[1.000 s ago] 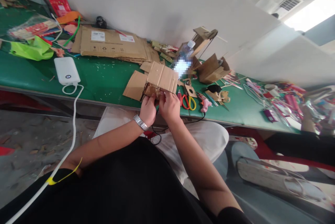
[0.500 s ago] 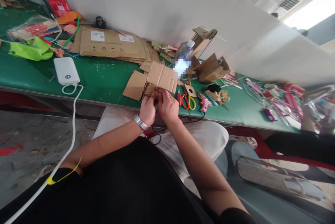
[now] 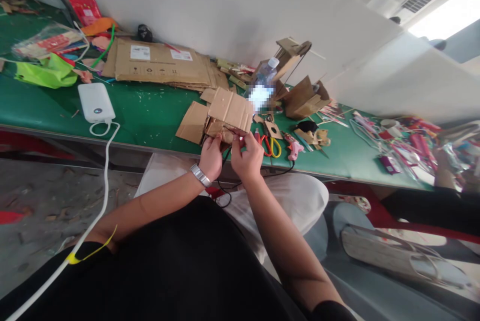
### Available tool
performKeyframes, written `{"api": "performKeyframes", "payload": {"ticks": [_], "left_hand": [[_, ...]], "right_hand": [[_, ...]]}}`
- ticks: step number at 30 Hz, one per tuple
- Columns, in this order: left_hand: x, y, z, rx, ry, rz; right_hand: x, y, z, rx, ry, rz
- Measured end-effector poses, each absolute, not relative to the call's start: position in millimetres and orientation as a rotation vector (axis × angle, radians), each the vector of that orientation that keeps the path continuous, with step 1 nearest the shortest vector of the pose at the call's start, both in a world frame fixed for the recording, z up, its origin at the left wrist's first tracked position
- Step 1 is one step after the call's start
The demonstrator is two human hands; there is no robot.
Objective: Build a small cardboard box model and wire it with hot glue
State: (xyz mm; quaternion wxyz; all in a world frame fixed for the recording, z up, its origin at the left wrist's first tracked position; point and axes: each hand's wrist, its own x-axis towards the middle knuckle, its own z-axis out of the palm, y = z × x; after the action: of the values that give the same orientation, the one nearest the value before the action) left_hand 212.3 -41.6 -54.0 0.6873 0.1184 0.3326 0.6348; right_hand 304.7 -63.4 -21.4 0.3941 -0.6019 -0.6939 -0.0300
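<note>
A folded cardboard piece [image 3: 230, 107] with a creased, ridged top hangs over the front edge of the green table. My left hand [image 3: 211, 159], with a watch at the wrist, is closed on its lower left edge, thumb on top. At the lower right edge, the thumb and fingers of my right hand [image 3: 247, 157] pinch the cardboard; some fingertips are hidden beneath it. A flat cardboard sheet [image 3: 192, 123] lies just left of the piece. Right of my right hand are scissors [image 3: 275, 148] with red and yellow handles and a pink glue gun [image 3: 294, 149].
Stacked flat cardboard [image 3: 161, 63] lies along the wall. A white power bank [image 3: 96, 103] sits at left, its cable running to my arm. A clear bottle [image 3: 267, 72] and a cardboard box [image 3: 306, 99] stand behind. Another person's arm [image 3: 412, 208] reaches in at far right.
My right hand has shifted right, away from my left hand, along the cardboard's lower edge. The gap between my hands has widened. My left hand stays nearly in place.
</note>
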Motion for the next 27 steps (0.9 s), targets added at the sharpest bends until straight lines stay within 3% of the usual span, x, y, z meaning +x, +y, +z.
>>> {"api": "performKeyframes", "payload": {"ticks": [4,10,17,21,27], "left_hand": [[211,-44,-54,0.294,0.733,1.414],[205,-50,-63,0.423,0.746,1.435],[182,-64,-92,0.626,0.766,1.465],[159,-76,-103,0.743,0.801,1.395],[130,-81,-109,1.031,0.963,1.454]], "right_hand": [[309,-69,-17,-1.496,-1.608,0.08],[320,-81,-8,-1.286,-1.181,0.636],[329,-87,1,-1.078,-0.925,0.952],[334,-82,12,-1.046,-0.992,0.957],[369,-27,49,-0.96,-1.13,0.657]]}}
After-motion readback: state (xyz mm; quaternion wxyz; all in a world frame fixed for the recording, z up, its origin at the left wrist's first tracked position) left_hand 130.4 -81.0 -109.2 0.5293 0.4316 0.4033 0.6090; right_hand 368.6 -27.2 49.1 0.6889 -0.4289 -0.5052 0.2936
